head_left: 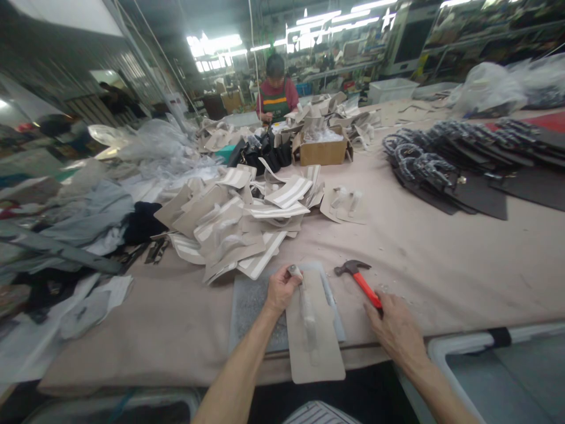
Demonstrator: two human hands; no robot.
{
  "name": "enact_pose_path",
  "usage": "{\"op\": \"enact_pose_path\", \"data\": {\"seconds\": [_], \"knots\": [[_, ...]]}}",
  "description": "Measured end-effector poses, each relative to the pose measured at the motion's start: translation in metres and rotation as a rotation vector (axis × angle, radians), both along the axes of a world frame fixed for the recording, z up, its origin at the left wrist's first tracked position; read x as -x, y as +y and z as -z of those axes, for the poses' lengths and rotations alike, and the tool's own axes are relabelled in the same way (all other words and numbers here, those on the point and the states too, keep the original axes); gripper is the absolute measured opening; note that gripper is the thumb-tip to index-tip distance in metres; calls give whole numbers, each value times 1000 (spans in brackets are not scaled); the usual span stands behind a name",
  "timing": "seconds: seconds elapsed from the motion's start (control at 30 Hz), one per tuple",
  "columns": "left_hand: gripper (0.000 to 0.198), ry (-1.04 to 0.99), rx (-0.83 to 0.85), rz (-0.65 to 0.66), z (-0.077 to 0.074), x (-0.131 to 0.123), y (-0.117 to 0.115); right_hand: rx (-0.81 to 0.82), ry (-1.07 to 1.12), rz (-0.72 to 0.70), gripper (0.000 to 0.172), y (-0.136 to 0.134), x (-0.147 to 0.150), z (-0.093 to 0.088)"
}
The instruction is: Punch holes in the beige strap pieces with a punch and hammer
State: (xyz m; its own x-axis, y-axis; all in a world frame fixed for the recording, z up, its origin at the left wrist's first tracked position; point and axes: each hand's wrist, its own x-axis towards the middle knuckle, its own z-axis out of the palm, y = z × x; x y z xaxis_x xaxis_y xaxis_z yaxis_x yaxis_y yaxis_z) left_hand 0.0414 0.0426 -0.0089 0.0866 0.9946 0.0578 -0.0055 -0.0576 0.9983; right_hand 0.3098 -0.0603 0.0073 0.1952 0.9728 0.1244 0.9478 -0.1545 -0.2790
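Observation:
My left hand [281, 290] is closed on the top end of a beige flat panel [324, 353]. A strip or handle wrapped in clear plastic [308, 315] runs down the middle of that panel. Under it lies a grey textured board [253, 309], and the panel's lower end overhangs the table's front edge. My right hand [395, 327] has its fingers round the red handle of a claw hammer [364, 287], whose dark head points away to the left, at or just above the table. The fingertips of this hand are partly hidden.
Beyond the board is a loose heap of beige panels [238, 227], some with white strips. A cardboard box [324, 150] and black bags [265, 150] stand behind it. Dark panels with wrapped handles [459, 171] lie at right. A person [276, 97] works across the table.

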Motion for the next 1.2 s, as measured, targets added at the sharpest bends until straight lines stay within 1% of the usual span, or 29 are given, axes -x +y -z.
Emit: {"op": "enact_pose_path", "data": {"seconds": [0.07, 0.17, 0.27, 0.33, 0.37, 0.47, 0.5, 0.53, 0.57, 0.67, 0.7, 0.77, 0.83, 0.9, 0.97, 1.03, 1.1, 1.13, 1.17, 1.2], "knots": [[31, 12, -2, 3, 1, 0, 0, 59, -74, -4, 39, -2, -10, 5], [30, 31, -9, 7, 1, -1, 0, 154, -132, -25, 28, 1, -15, 7], [28, 60, -28, -11, 1, -3, -1, 267, 14, 3, 16, 10, -17, 0], [27, 91, -45, -34, 1, -5, -3, 359, 209, 29, 6, 17, -15, -9], [26, 105, -57, -43, 1, -6, -4, 413, 384, 62, 6, 19, -13, -14], [23, 129, -100, -29, 1, -6, -9, 578, 1024, 219, 10, 22, 1, -29], [21, 133, -119, -11, 1, -6, -10, 608, 1173, 273, 10, 22, 6, -33], [18, 140, -139, 10, 0, -6, -12, 617, 1238, 308, 10, 22, 12, -36], [15, 150, -158, 29, 0, -5, -12, 614, 1242, 325, 10, 22, 18, -38], [10, 150, -179, 65, -2, -4, -11, 555, 1205, 339, 13, 22, 30, -46], [11, 134, -164, 67, -1, -4, -10, 521, 1175, 315, 16, 23, 33, -50], [14, 96, -120, 61, -1, -4, -7, 404, 1028, 184, 23, 23, 38, -63], [15, 84, -98, 54, 1, -5, -5, 235, 765, -15, 28, 24, 43, -79], [15, 99, -115, 48, 2, -7, -6, 97, 485, -177, 28, 24, 48, -91], [14, 123, -149, 40, 3, -8, -7, 59, 251, -281, 24, 25, 53, -99], [12, 145, -168, 30, 3, -9, -9, 104, 67, -370, 20, 27, 55, -105], [9, 164, -174, 31, 2, -8, -10, 129, -46, -433, 18, 32, 55, -116], [8, 167, -175, 37, 1, -8, -10, 95, -67, -451, 18, 34, 53, -125], [7, 166, -174, 48, 0, -8, -10, 22, -65, -458, 20, 36, 52, -136], [7, 163, -175, 56, -1, -7, -10, -89, -43, -454, 23, 38, 52, -149]]}}
